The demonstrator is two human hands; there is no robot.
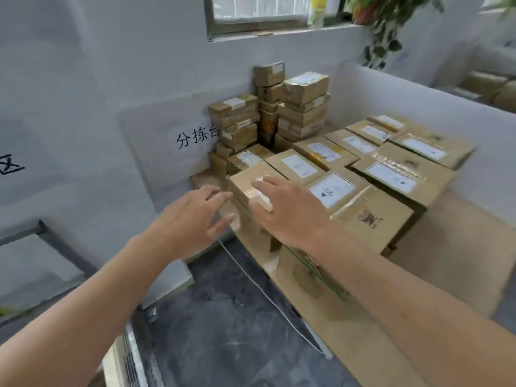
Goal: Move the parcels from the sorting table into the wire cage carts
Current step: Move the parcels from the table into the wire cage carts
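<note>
On top of the brown worktop (329, 311) sit lots of brown parcels (363, 163), some laid flat in rows with white labels up and some piled in tall stacks (290, 104) in the corner by the white wall (97, 79), which has a paper sign (192, 138) with black writing on it. At the near left edge of the rows sits one small parcel (245, 180); the right hand (290, 210) lies flat on its top with straight fingers. The left hand (192, 216) is open too, fingers spread, right beside the parcel's left side, though the blur hides whether it touches.
</note>
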